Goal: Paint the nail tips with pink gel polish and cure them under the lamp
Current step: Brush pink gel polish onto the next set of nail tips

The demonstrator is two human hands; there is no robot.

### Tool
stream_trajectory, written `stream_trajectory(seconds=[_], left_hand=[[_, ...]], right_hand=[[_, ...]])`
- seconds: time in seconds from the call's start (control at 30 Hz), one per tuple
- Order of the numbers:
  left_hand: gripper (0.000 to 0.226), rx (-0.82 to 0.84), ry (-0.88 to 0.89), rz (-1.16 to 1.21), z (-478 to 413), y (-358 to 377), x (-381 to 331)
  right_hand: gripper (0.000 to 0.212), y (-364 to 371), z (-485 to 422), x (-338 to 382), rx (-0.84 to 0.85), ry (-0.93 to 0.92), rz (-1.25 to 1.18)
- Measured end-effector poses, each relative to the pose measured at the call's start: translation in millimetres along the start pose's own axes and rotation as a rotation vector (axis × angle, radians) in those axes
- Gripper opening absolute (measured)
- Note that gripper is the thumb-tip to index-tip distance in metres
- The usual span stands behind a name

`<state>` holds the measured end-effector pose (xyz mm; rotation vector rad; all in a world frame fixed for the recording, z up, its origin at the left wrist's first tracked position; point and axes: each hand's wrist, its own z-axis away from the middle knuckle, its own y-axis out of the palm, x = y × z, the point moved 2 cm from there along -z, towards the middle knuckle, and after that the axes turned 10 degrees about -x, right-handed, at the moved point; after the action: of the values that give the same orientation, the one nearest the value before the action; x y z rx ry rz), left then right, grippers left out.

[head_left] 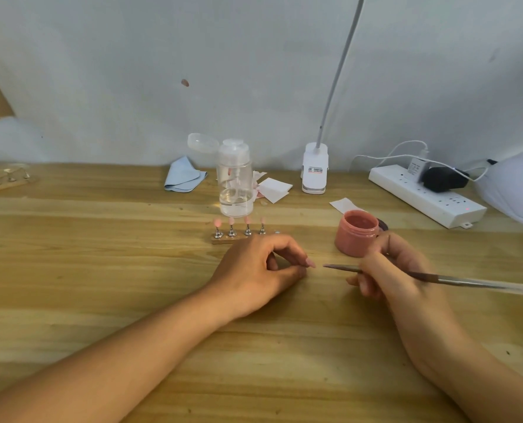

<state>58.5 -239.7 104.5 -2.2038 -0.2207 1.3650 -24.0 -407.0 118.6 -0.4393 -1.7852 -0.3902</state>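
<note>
Pale grey-white wall (254,71) fills background, small dark smudge on it. Light wood-grain tabletop (101,270) spreads below; open pink plastic jar (357,232) sits right of centre. White power strip (425,196) behind-right of jar. White clip-on gooseneck lamp (315,167) behind jar, at wall. Clear pump bottle (235,181) behind-left of jar. Left hand (254,273) front-left of jar, pinching small pink nail tip (310,264). Right hand (388,270) just before jar, gripping long thin brush (431,277), bristles just beside that tip. Small wooden stand (223,240), four pink tips on it, left of jar.
</note>
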Motion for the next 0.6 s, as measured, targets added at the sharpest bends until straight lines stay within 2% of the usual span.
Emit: stream_trajectory(seconds=[0.27, 0.6], left_hand=[[0.011, -0.023, 0.026, 0.088, -0.4, -1.2, -0.3], [0.015, 0.015, 0.024, 0.017, -0.8, 1.1, 1.3]], right_hand=[[0.022, 1.2, 2.2, 2.0, 0.074, 0.008, -0.108], [0.016, 3.6, 2.5, -0.3, 0.118, -0.011, -0.017]])
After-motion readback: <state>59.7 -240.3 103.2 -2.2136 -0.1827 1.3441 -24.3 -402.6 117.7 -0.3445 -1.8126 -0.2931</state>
